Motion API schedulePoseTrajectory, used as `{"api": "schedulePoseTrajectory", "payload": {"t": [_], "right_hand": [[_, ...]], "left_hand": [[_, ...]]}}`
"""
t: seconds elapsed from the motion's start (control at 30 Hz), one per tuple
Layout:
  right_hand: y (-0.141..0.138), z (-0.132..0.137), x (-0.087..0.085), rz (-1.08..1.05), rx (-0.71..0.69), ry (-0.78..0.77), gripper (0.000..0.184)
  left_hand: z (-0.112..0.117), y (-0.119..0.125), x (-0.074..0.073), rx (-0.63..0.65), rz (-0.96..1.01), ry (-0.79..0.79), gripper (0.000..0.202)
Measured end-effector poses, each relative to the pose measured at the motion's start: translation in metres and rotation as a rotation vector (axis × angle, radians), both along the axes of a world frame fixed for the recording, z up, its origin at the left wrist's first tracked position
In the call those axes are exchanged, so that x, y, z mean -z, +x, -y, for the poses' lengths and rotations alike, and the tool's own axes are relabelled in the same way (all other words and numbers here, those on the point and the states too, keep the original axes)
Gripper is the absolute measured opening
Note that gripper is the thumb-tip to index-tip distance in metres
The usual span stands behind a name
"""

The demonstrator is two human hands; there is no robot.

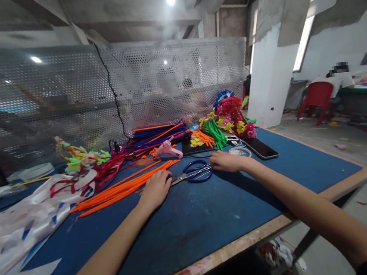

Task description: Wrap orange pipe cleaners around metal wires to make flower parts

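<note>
My left hand (156, 190) lies on the blue table top (194, 223), its curled fingers on the near ends of a bundle of orange pipe cleaners (120, 189). Blue-handled scissors (195, 173) lie between my hands, blades pointing left toward my left hand. At the scissors' handle loops my right hand (226, 161) rests, fingers bent and touching them; I cannot see a firm grip.
A pink glue gun (169, 149), purple and orange pipe cleaners (157, 135), green ones (213, 132), a pile of pipe-cleaner flowers (233, 113) and a black phone (260, 148) lie behind. White ribbon (19, 222) covers the left. A perforated screen (133, 86) backs the table. A seated person (337, 81) is far right.
</note>
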State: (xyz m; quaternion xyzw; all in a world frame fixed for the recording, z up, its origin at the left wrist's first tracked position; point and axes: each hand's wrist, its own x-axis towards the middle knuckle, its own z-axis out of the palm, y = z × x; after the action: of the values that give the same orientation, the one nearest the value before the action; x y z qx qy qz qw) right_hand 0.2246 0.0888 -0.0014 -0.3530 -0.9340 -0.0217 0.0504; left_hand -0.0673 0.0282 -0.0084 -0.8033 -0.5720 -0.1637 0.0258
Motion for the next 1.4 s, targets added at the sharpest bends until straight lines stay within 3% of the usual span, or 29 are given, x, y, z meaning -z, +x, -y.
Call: {"api": "schedulePoseTrajectory", "payload": {"t": [0.33,0.6,0.93,1.23,1.4], "right_hand": [[0.002,0.005,0.010,-0.029,-0.045,0.050,0.013],[0.002,-0.002,0.010,-0.067,-0.007,0.005,0.012],[0.002,0.014,0.000,-0.031,-0.060,-0.042,0.011],[0.001,0.054,-0.002,-0.007,-0.153,-0.057,0.015],[-0.007,0.038,0.001,-0.019,-0.131,0.037,0.015]], "left_hand": [[0.007,0.006,-0.007,0.057,-0.055,0.002,0.023],[0.014,0.022,-0.013,-0.061,-0.207,0.027,0.021],[0.005,0.010,-0.014,-0.177,-0.183,0.033,0.022],[0.002,0.007,-0.009,-0.188,-0.157,0.033,0.023],[-0.001,0.004,-0.005,-0.198,-0.159,0.040,0.026]]}}
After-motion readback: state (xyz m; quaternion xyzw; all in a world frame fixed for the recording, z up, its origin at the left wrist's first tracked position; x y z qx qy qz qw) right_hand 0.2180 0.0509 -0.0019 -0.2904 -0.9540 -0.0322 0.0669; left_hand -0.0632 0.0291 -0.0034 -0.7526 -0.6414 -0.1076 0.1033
